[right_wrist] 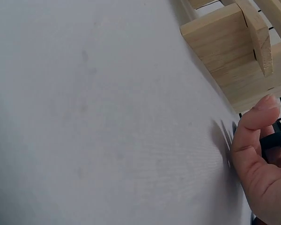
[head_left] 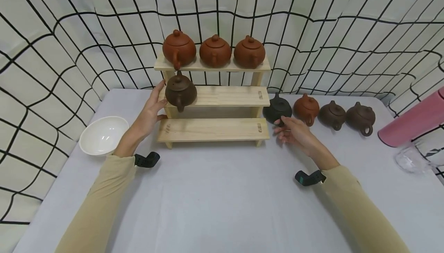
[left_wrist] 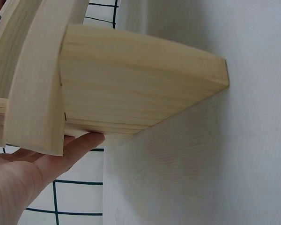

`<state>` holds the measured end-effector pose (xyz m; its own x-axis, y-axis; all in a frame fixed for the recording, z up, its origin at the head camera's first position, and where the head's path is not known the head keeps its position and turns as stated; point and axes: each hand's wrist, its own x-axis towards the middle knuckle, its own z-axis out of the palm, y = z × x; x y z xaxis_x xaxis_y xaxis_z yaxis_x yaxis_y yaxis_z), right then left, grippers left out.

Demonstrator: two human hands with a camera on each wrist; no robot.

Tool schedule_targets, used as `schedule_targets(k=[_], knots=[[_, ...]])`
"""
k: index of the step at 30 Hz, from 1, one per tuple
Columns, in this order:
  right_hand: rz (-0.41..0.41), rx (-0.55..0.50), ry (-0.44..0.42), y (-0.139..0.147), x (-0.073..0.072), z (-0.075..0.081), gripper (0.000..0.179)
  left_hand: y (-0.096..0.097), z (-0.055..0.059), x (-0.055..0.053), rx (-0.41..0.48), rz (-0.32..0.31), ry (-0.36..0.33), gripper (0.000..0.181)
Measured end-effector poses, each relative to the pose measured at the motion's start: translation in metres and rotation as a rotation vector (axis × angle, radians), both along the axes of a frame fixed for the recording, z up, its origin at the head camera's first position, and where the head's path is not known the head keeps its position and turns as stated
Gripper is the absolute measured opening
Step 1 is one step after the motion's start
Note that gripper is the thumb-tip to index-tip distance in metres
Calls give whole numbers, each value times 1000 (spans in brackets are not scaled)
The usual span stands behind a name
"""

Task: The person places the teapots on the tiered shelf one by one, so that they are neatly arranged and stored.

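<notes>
A three-tier wooden display rack (head_left: 215, 129) stands at the back of the table. My left hand (head_left: 149, 108) rests against its left end, fingers fairly straight, beside a dark brown teapot (head_left: 181, 92) on the middle shelf. In the left wrist view, the thumb (left_wrist: 82, 147) lies along the wooden side panel. On the table by the rack's right end sits a black teapot (head_left: 277, 108). My right hand (head_left: 295, 133) pinches its handle (right_wrist: 274, 139) with curled thumb and fingers, partly hiding it. Three reddish-brown teapots line the top shelf, including the middle one (head_left: 215, 52).
Right of the black teapot stand an orange-red teapot (head_left: 306, 108) and two brown teapots, one at the far end (head_left: 360, 118). Beyond are a pink bottle (head_left: 412, 118) and a clear glass (head_left: 412, 158). A white bowl (head_left: 104, 135) sits left. Black wire grid (head_left: 216, 13) surrounds the table.
</notes>
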<state>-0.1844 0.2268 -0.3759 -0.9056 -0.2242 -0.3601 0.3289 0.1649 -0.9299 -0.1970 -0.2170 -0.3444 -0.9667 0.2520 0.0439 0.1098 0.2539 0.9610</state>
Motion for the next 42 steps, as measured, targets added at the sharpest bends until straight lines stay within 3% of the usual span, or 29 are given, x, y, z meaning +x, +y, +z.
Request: schedule_targets(k=[11, 17, 30, 37, 42], knots=[[-70, -44, 10, -5, -1, -7, 38, 1, 0, 0, 5, 1, 3, 69], [-108, -63, 46, -4, 4, -3, 36, 2, 1, 0, 19, -5, 2, 69], [-86, -22, 161, 10, 19, 27, 37, 2, 1, 0, 9, 0, -10, 69], [-81, 87, 271, 7, 31, 51, 44, 1, 0, 1, 4, 1, -8, 68], [-60, 106, 362, 4, 43, 70, 44, 1, 1, 1, 0, 1, -1, 68]])
